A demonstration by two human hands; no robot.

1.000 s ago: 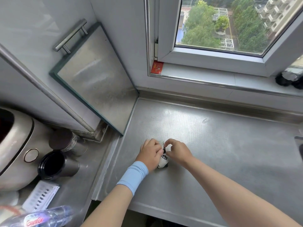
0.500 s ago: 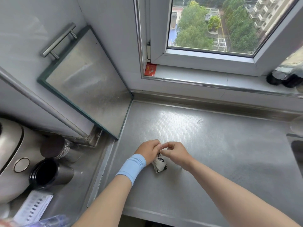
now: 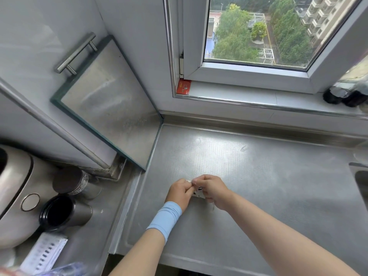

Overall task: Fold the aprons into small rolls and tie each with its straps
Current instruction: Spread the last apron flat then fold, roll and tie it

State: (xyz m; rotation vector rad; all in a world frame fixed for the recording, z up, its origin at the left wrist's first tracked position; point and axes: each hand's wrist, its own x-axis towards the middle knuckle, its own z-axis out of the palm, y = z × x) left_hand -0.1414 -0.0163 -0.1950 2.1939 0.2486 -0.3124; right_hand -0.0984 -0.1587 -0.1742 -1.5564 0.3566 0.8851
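Both hands (image 3: 180, 193) (image 3: 214, 191) raised slightly, fingers pinching strap above apron roll (image 3: 198, 194), roll now half hidden

We have only one view, from the head: it looks forward and steeply down on the steel desk (image 3: 258, 176), close above it, facing the window (image 3: 258, 32) behind.

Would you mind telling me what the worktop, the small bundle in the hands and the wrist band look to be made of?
The worktop looks like brushed stainless steel: grey sheen, fine embossed dot pattern. The small bundle, pinched between the left hand and the right hand, seems soft white fabric with dark print, mostly hidden. The wrist band looks like pale blue stretch knit, matte.
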